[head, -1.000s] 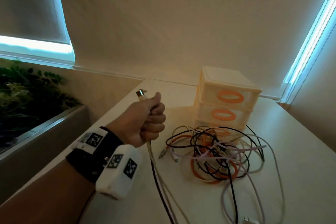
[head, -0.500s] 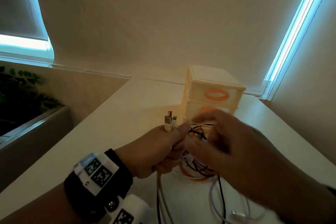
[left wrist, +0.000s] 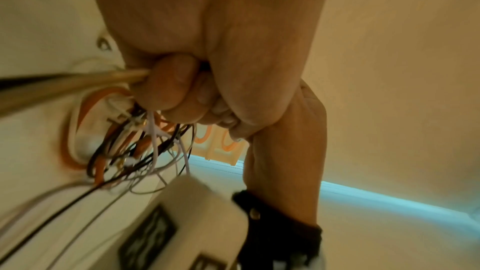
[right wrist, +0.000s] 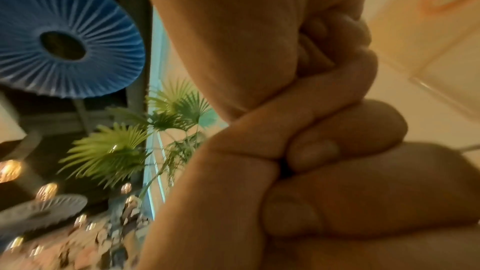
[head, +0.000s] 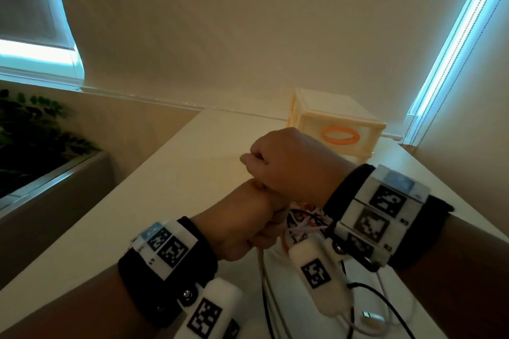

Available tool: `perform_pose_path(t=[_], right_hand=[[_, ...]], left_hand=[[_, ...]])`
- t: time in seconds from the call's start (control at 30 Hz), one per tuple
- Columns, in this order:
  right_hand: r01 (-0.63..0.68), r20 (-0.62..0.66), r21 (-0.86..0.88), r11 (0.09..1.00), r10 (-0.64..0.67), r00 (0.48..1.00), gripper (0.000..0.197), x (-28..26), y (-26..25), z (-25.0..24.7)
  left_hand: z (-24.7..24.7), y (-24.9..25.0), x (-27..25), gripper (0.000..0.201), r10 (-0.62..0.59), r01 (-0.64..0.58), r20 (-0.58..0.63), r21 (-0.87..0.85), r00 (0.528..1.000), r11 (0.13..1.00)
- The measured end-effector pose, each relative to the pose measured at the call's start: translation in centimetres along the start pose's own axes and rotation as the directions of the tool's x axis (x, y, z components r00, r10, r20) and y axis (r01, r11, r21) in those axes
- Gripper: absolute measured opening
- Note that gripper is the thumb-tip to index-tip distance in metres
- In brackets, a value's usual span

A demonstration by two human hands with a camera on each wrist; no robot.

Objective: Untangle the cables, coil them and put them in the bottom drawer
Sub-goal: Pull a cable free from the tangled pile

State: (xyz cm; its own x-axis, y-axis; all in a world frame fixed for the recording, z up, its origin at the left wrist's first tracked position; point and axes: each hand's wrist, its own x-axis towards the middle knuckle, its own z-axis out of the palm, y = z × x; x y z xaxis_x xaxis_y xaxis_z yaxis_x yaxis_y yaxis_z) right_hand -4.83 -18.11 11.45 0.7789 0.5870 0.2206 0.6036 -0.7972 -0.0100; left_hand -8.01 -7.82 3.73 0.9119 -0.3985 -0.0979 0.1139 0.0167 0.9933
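Observation:
My left hand is a fist round a bundle of beige and black cables that trail down toward me over the white table. My right hand sits as a fist right on top of it, curled over the cable ends, which are hidden. In the left wrist view the left hand's fingers wrap the beige cables. The tangle of black, white and orange cable hangs below. The cream drawer unit with orange handles stands behind the hands; its lower drawers are hidden.
A loose silver USB plug lies on the table near my right forearm. The table's left edge drops to a planter with green leaves. A wall stands close behind the drawers, and a blind's bead cord hangs at the right.
My left hand brought the cable ends in from the left to the middle. My right hand came in from the right and closed over them, covering the plugs that stuck up.

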Motion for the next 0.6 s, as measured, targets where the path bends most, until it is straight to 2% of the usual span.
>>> perform_pose_path(t=[0.07,0.23,0.3,0.37,0.43,0.5,0.53,0.6], right_hand=[[-0.037,-0.039,0.088,0.995,0.041,0.998,0.050,0.8,0.5,-0.1],[-0.012,-0.111,0.223,0.975,0.037,0.993,0.045,2.2,0.2,0.7],[-0.099,-0.081,0.335,0.937,0.134,0.988,0.044,2.5,-0.1,1.3],[-0.197,0.004,0.484,0.853,0.223,0.975,0.049,2.5,-0.4,1.9],[-0.242,0.061,0.650,0.721,0.267,0.962,0.052,2.2,-0.5,2.9],[-0.274,0.106,0.789,0.550,0.317,0.943,0.053,1.3,-1.1,3.8],[-0.298,0.155,0.859,0.417,0.343,0.926,0.052,0.8,-1.3,4.3],[-0.355,0.325,0.934,0.041,0.314,0.892,0.045,-0.5,-2.3,4.6]], left_hand=[[0.1,0.0,0.0,0.045,-0.005,0.006,0.015,-0.085,1.000,0.996],[-1.0,0.5,0.2,0.040,-0.084,0.072,-0.031,-0.276,0.996,0.959],[-1.6,0.6,0.4,0.042,-0.111,0.087,-0.065,-0.298,0.992,0.951],[-2.1,0.6,0.6,0.050,-0.116,0.074,-0.110,-0.328,0.987,0.942],[-2.5,0.7,0.8,0.060,-0.109,0.053,-0.138,-0.360,0.984,0.932],[-2.9,0.8,0.8,0.065,-0.092,0.025,-0.152,-0.392,0.984,0.920],[-3.2,0.8,0.9,0.065,-0.081,0.010,-0.155,-0.417,0.985,0.909],[-3.5,1.0,0.9,0.064,-0.065,-0.016,-0.150,-0.481,0.986,0.876]])
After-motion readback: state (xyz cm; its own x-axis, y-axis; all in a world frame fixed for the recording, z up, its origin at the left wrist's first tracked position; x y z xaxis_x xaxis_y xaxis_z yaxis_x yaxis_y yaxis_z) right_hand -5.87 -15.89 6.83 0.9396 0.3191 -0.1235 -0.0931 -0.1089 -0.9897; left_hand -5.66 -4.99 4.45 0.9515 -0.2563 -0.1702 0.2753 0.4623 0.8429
